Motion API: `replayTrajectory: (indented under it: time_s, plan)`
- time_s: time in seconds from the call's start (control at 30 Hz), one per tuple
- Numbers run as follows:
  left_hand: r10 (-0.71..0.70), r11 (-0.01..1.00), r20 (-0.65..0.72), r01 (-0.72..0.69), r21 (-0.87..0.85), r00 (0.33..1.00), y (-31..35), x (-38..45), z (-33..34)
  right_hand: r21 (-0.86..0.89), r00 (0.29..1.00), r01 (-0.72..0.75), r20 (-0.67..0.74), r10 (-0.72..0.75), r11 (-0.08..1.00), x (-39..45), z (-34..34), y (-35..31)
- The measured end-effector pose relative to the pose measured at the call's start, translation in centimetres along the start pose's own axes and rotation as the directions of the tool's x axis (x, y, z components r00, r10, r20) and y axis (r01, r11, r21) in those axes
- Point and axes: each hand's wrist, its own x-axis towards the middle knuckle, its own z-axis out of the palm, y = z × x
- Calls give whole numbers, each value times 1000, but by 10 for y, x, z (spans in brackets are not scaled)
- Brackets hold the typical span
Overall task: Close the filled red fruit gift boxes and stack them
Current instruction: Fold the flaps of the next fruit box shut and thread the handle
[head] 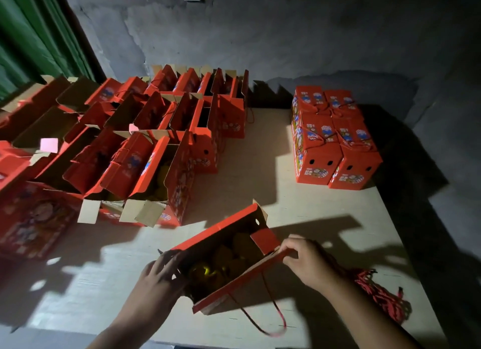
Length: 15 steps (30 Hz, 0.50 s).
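An open red gift box (pixel 208 240) with yellow fruit (pixel 226 257) inside stands near the table's front edge, its flaps up. My left hand (pixel 162 273) holds the box's near-left end, fingers curled over the edge flap. My right hand (pixel 305 260) pinches the right side flap at its top edge. A red cord handle (pixel 273 320) hangs from the front flap toward me. At the back right stands a two-layer stack of closed red boxes (pixel 335 137).
Several open red boxes (pixel 145 145) crowd the table's left and back, some showing fruit. A bundle of red cords (pixel 382 294) lies right of my right wrist. The pale table (pixel 260 182) ends near a grey wall; a green curtain (pixel 33 36) hangs at left.
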Motion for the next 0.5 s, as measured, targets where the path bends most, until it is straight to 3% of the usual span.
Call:
replayTrajectory:
  time_s: [0.2,0.4,0.5]
  plan:
    - [-20,999,-17,20,-27,1000,-12,21,-12,13,1000,16,25,-16,1000,-27,11,8]
    - [-77,959,11,77,-272,997,-9,48,-8,93,1000,-19,14,18,995,-48,19,15]
    - [-109,875,33,112,-472,993,-1,62,-15,168,998,-50,31,46,984,-52,20,15]
